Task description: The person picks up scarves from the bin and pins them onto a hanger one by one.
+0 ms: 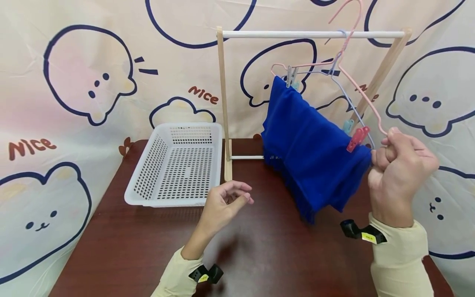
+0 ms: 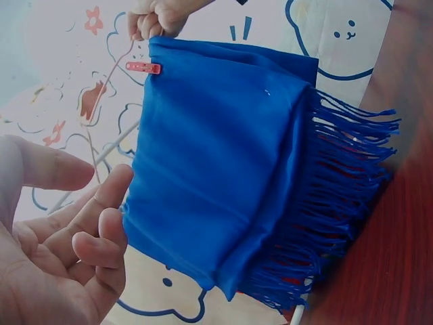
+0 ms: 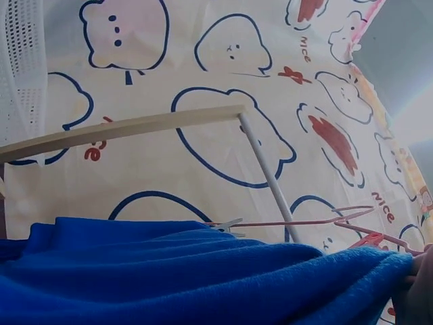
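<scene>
A blue fringed scarf (image 1: 311, 144) hangs folded from a pink hanger (image 1: 365, 97). A grey clothespin (image 1: 290, 77) clips its left part and a red clothespin (image 1: 358, 139) its right part. My right hand (image 1: 397, 173) pinches the right end of the pink hanger, close to the scarf's upper right corner. In the head view, the hanger's hook appears above the rack's rod. My left hand (image 1: 226, 202) floats in front of the rack, apart from the scarf, its fingers loosely bent around nothing. The left wrist view shows that hand (image 2: 74, 230) beside the scarf (image 2: 210, 162).
A wooden rack (image 1: 222, 103) with a white rod (image 1: 311, 34) stands at the back. A lavender hanger (image 1: 346, 97) with light-blue clips is on the rod, behind the pink one. Left of the rack, a white perforated basket (image 1: 219, 165) sits on the dark red table (image 1: 122, 247).
</scene>
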{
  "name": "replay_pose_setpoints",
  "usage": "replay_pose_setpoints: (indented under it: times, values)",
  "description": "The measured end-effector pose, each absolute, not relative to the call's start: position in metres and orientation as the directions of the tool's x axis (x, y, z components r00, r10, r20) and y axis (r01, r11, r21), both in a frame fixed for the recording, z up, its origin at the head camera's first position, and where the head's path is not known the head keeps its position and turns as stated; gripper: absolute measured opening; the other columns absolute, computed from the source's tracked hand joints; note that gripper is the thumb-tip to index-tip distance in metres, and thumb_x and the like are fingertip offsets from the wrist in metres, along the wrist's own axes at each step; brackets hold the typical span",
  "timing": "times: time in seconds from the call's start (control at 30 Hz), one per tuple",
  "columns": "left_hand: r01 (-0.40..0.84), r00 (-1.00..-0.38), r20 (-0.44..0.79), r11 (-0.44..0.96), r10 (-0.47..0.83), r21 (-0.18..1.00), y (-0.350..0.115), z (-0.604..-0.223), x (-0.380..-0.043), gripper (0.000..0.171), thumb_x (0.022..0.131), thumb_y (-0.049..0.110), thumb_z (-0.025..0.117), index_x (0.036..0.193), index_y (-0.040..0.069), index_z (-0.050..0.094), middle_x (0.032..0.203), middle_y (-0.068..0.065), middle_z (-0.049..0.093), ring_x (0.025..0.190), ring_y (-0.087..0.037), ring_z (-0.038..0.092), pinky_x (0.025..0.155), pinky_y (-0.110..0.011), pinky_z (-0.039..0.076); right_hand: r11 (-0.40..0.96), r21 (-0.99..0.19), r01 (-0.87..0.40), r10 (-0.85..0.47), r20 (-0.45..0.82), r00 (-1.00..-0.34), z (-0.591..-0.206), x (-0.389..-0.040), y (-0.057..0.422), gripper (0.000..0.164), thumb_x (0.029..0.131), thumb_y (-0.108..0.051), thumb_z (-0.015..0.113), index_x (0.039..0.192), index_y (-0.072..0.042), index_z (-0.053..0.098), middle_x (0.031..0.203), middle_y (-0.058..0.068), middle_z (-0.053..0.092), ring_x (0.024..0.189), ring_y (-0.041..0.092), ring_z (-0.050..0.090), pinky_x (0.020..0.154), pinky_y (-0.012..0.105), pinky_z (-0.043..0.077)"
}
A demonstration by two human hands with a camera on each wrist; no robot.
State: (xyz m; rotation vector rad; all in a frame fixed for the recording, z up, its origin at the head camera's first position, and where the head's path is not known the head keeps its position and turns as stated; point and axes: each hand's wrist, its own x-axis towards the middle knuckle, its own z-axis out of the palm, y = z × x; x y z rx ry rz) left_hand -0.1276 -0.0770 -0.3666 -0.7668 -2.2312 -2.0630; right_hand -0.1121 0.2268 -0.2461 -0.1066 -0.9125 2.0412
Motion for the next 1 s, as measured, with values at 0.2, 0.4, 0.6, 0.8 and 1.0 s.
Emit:
replay_pose_setpoints:
  times: [0.2,0.4,0.6,0.8,1.0]
  values:
    - [0.346,-0.885,0.323,0.008,0.335,0.938,-0.079,-0.370,-0.127,0.009,0.084,0.005,0.064,0.092,0.008,0.065,0.078,-0.013,0.070,0.067,-0.009,0.063,0.053,-0.024,0.045,-0.347,-0.659,-0.667,0.738,0.247,-0.628,-0.247,-0.126,0.228,0.030,0.073,-0.003,0.075,0.071,0.018,0.054,0.048,0.010,0.031,0.036,0.022,0.019,0.034,0.023,0.015]
    - [0.365,-0.876,0.357,-0.036,0.324,0.930,-0.079,-0.368,-0.130,0.007,0.086,0.009,0.063,0.091,0.006,0.066,0.086,-0.013,0.070,0.078,-0.013,0.067,0.065,-0.025,0.053,-0.341,-0.669,-0.661,0.747,0.234,-0.622,-0.249,-0.141,0.228,0.029,0.071,-0.003,0.077,0.072,0.018,0.056,0.048,0.011,0.036,0.035,0.022,0.022,0.033,0.023,0.018]
    - [0.355,-0.879,0.366,-0.092,0.307,0.930,-0.080,-0.366,-0.135,0.013,0.085,0.006,0.061,0.097,0.001,0.065,0.094,-0.016,0.067,0.082,-0.016,0.065,0.071,-0.026,0.054,-0.341,-0.696,-0.631,0.750,0.204,-0.630,-0.252,-0.153,0.229,0.033,0.068,-0.006,0.080,0.077,0.018,0.059,0.051,0.012,0.041,0.036,0.022,0.025,0.033,0.022,0.022]
    - [0.354,-0.878,0.371,-0.111,0.302,0.929,-0.082,-0.372,-0.136,0.014,0.084,0.003,0.061,0.097,-0.003,0.064,0.094,-0.022,0.067,0.082,-0.012,0.065,0.069,-0.024,0.053,-0.343,-0.721,-0.602,0.731,0.198,-0.653,-0.258,-0.161,0.227,0.030,0.071,-0.006,0.078,0.075,0.016,0.058,0.053,0.012,0.043,0.037,0.022,0.025,0.034,0.023,0.021]
    - [0.371,-0.876,0.389,-0.118,0.284,0.921,-0.085,-0.374,-0.136,0.014,0.085,0.004,0.060,0.098,-0.002,0.063,0.095,-0.021,0.067,0.084,-0.013,0.065,0.070,-0.024,0.053,-0.336,-0.741,-0.582,0.720,0.197,-0.666,-0.267,-0.166,0.224,0.033,0.070,-0.009,0.080,0.078,0.015,0.059,0.057,0.013,0.047,0.037,0.022,0.026,0.034,0.022,0.022]
